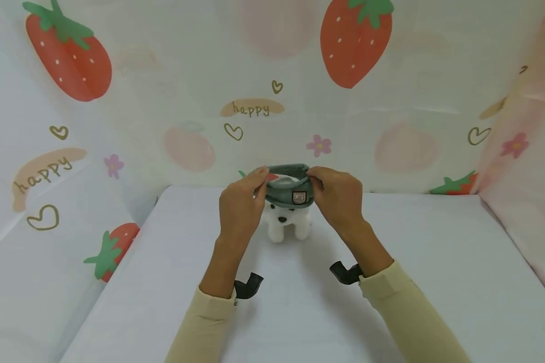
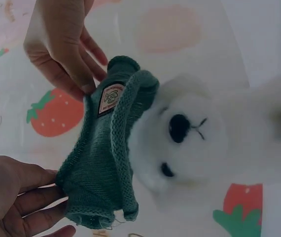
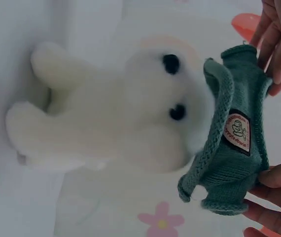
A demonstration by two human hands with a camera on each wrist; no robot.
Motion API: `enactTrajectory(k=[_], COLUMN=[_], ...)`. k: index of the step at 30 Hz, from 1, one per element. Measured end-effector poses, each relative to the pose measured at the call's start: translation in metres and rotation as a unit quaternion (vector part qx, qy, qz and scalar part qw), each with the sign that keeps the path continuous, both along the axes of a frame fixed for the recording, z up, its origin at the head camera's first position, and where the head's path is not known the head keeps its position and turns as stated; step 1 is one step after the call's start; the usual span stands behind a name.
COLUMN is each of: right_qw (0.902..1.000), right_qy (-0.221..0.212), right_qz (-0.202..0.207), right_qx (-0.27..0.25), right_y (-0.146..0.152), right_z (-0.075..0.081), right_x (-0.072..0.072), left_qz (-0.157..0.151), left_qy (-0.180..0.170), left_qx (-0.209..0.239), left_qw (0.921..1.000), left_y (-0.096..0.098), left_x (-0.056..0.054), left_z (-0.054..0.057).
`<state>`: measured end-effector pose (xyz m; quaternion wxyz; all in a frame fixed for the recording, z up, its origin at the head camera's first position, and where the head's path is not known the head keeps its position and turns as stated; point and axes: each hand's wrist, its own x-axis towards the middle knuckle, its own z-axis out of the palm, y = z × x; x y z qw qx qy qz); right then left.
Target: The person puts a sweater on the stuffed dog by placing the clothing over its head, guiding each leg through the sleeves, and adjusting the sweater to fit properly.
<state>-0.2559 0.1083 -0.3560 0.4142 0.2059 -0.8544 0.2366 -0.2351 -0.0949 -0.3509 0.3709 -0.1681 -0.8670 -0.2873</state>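
A white plush dog (image 1: pixel 288 224) stands on the white table, its black nose and eyes showing in the left wrist view. Over the top of its head is a small green knitted sweater (image 1: pixel 283 194) with a square badge (image 2: pixel 110 99) on its front. My left hand (image 1: pixel 240 201) pinches one side of the sweater's upper edge. On the opposite side, my right hand (image 1: pixel 338 194) pinches that edge too, and the opening is stretched between them. Two short sleeves stick out, one sleeve (image 3: pixel 224 206) near my right fingers. The dog's ears are hidden under the knit.
The white tabletop (image 1: pixel 163 282) spreads around the dog. Behind it hangs a pale cloth backdrop (image 1: pixel 359 126) printed with strawberries, hearts and flowers, which also covers the left and right sides. A black curved piece (image 1: pixel 249 286) sits at each wrist.
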Motion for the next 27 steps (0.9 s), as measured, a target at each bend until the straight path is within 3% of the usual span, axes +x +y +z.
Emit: enactTrajectory(k=[9, 17, 22, 25, 27], right_qw=[0.9997, 0.9981, 0.9899, 0.9759, 0.9656], right_qy=[-0.022, -0.050, -0.040, -0.045, -0.071], right_qz=[0.003, 0.017, 0.016, 0.010, 0.008], right_qx=[-0.011, -0.031, -0.135, -0.213, -0.250], right_y=[-0.006, -0.001, 0.011, 0.019, 0.023], right_z=[-0.020, -0.024, -0.030, -0.036, -0.041], right_x=[-0.014, -0.013, -0.004, 0.001, 0.004], left_qz=[0.021, -0.003, -0.042, -0.065, -0.071], left_qy=[-0.037, -0.052, -0.063, -0.063, -0.064], left_qx=[-0.005, 0.015, 0.066, 0.121, 0.172], left_qw=[0.9991, 0.9985, 0.9949, 0.9885, 0.9804], left_y=[-0.002, -0.003, -0.011, -0.020, -0.026], left_x=[-0.014, -0.024, -0.025, -0.026, -0.029], left_z=[-0.019, -0.029, -0.038, -0.042, -0.044])
